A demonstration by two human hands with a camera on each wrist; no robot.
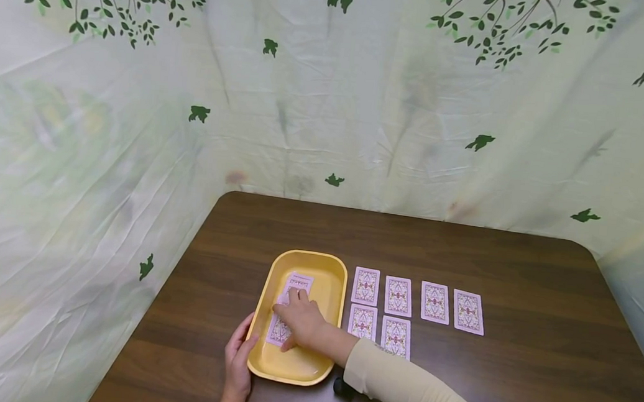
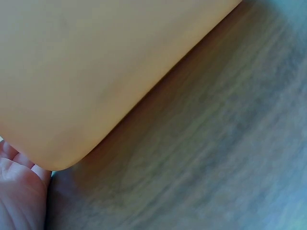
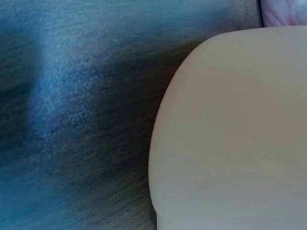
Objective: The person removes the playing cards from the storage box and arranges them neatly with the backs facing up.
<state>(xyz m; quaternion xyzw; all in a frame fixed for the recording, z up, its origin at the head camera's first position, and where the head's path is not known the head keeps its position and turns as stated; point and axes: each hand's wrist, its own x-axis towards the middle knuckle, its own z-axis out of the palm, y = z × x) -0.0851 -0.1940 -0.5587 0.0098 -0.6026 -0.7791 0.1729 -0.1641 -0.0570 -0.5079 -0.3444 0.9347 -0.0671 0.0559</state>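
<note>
A yellow tray (image 1: 319, 363) stands on the table, its side filling the upper left of the left wrist view. My left hand (image 1: 239, 357) grips the tray's left rim, thumb at the rim and fingers along the outer side. Inside the tray lie patterned pink playing cards (image 1: 277, 333), back side up and partly overlapped. Over them is my right hand (image 1: 303, 321), its fingers spread and touching the cards. The palm covers part of the cards. A pale rounded surface fills much of the right wrist view, where the right fingers do not show.
Right of the tray, several face-down playing cards (image 1: 398, 296) lie in two rows on the brown wooden table (image 1: 535, 365). My right forearm partly covers the near row. A leaf-printed cloth (image 1: 362, 104) hangs behind the table. Black devices (image 1: 344, 388) sit at my wrists.
</note>
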